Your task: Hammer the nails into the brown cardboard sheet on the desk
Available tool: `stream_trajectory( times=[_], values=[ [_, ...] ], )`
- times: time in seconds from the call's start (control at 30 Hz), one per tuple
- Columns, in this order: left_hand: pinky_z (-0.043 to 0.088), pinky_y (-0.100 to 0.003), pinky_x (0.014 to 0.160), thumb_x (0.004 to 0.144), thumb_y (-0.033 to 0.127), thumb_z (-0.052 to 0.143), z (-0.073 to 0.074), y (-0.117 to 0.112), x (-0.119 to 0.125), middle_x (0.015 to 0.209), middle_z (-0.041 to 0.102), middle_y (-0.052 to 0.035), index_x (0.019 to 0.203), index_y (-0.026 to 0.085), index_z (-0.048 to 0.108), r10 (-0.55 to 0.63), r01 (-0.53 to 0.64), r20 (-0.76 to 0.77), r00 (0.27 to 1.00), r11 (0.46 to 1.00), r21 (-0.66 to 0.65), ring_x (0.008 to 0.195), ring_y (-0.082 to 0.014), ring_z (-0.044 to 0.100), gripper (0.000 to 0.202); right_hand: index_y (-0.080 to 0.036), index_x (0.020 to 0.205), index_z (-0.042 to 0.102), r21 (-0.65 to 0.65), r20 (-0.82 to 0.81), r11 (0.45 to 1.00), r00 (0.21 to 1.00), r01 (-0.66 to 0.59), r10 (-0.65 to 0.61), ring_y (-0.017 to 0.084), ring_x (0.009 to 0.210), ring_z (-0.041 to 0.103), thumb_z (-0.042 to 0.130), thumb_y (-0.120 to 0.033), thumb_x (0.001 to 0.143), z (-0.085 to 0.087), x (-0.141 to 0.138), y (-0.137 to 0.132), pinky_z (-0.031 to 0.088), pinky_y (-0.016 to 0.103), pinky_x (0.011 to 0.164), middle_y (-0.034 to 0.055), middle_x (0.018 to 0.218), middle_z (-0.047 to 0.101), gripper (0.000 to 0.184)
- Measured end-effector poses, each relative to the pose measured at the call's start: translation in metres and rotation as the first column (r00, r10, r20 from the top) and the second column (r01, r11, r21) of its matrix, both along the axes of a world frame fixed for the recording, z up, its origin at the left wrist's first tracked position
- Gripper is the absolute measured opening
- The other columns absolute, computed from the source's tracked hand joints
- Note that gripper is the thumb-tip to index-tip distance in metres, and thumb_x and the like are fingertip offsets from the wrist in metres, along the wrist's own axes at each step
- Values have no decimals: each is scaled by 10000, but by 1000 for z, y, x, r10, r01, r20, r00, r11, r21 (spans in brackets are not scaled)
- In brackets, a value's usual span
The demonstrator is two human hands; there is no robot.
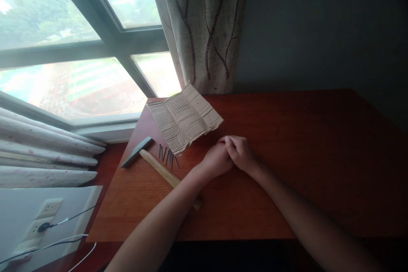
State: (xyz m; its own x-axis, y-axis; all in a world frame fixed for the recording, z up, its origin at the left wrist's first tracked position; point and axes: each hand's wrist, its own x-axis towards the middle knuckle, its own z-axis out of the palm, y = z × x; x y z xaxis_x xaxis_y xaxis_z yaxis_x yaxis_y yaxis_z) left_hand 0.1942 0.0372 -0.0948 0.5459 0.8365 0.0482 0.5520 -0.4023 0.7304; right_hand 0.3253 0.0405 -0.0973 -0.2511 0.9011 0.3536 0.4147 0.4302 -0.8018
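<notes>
My left hand [218, 159] and my right hand [241, 151] rest clasped together over the table [287, 144], both with fingers closed. The right hand's fingers lap over the left, whose fingers are mostly hidden; no object shows in them. Just beyond them a creased piece of corrugated cardboard [191, 112] lies partly raised, with a patch of small punched holes. To the left are several dark nails [166, 155] in a loose row. Beside these lies a hammer [159, 170] with a grey metal head and wooden handle; my left forearm passes over the handle near its end.
A large window [117, 42] and a patterned curtain [207, 29] stand behind the table. At the left, a second curtain [47, 148] hangs above a wall socket [47, 210] with a plug. Thin cables [63, 241] run beside the table's left edge.
</notes>
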Motion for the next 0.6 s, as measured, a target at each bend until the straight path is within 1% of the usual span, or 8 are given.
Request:
stream_trajectory(
  times=[0.17, 0.37, 0.6],
  values=[
    [549, -318, 711, 798, 97, 541, 1, 0, 0, 928, 763, -156, 919, 112, 719, 11, -11, 2, 1000, 1000, -6, 850, -269, 715, 215, -191, 892, 731, -3, 0, 1000, 1000, -1, 1, 227, 842, 722, 390, -243, 1004, 1, 0, 0, 521, 345, 789, 94, 894, 774, 363],
    [559, -304, 734, 779, 92, 571, 1, 0, 0, 925, 761, -126, 951, 147, 740, 25, -25, 29, 999, 999, -23, 870, -253, 705, 247, -205, 899, 742, -1, 0, 1000, 1000, 1, -1, 225, 839, 722, 393, -252, 1009, 1, 0, -1, 527, 347, 795, 85, 889, 777, 369],
    [551, -309, 723, 795, 99, 548, 1, 0, 1, 930, 761, -146, 924, 119, 727, 11, -12, -21, 1000, 1000, -15, 869, -265, 717, 221, -199, 891, 736, -2, -3, 1000, 1000, -1, 1, 225, 839, 724, 387, -256, 1009, 0, 0, -1, 524, 341, 786, 90, 888, 774, 373]
  ],
)
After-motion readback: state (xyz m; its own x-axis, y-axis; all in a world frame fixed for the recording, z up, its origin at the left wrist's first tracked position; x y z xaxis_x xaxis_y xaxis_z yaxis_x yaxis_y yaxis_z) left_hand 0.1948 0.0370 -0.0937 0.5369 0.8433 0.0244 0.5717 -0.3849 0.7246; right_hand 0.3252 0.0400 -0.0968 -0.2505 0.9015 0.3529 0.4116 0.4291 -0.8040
